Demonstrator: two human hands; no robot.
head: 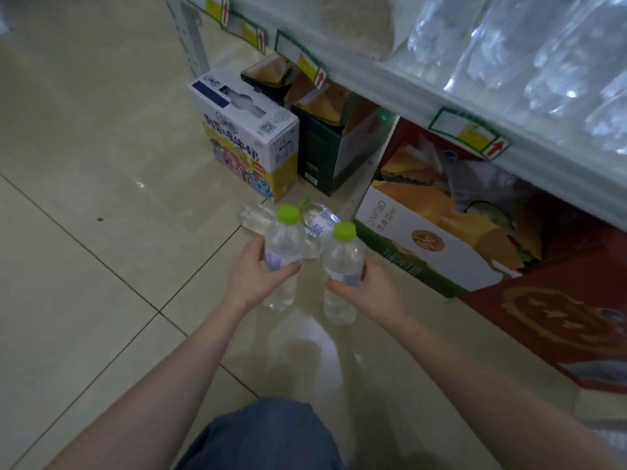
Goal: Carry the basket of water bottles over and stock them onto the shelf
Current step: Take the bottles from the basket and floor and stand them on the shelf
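My left hand (252, 274) grips a clear water bottle (284, 244) with a green cap, held upright above the floor. My right hand (368, 286) grips a second green-capped water bottle (341, 262) just to its right. Behind them, more bottles (317, 220) lie on their sides on the tiled floor; I cannot tell how many. The white shelf (407, 83) runs along the upper right, with wrapped clear bottles (529, 52) on it. No basket is in view.
Under the shelf stand cartons: a white and yellow milk box (244, 134), a dark green box (325, 150), a white and green box marked ORGANIC (427, 239) and a red box (559, 310). Price tags with red arrows hang on the shelf edge. Beige tiled floor (101, 198) lies left.
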